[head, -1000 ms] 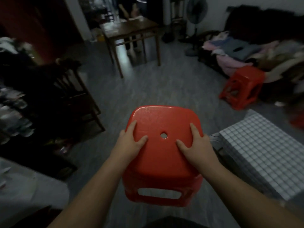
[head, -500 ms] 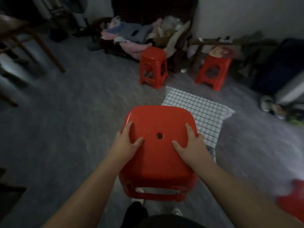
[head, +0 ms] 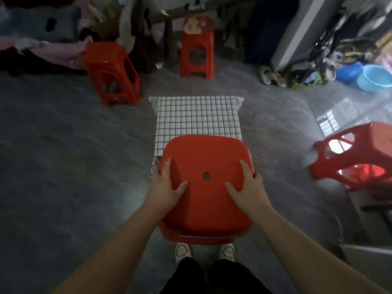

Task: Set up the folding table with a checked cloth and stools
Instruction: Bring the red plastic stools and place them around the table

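Note:
I hold a red plastic stool (head: 206, 153) in front of me by its seat, which has a small hole in the middle. My left hand (head: 167, 189) grips the seat's left edge with the thumb on top. My right hand (head: 248, 189) grips the right edge the same way. Straight ahead, just beyond the stool, stands the low folding table under a white checked cloth (head: 197, 117); the stool hides its near end. My feet (head: 183, 250) show below the stool.
A red stool (head: 110, 73) stands at the table's far left, another (head: 197, 49) beyond its far end with something on top, a third (head: 356, 158) to the right. Piled clothes lie at the back left; a blue basin (head: 374, 80) and clutter at the back right.
The view has swung round to the right while I carry the stool. The checked table, earlier off to the right, now lies straight ahead under the stool's far edge. My grip is unchanged.

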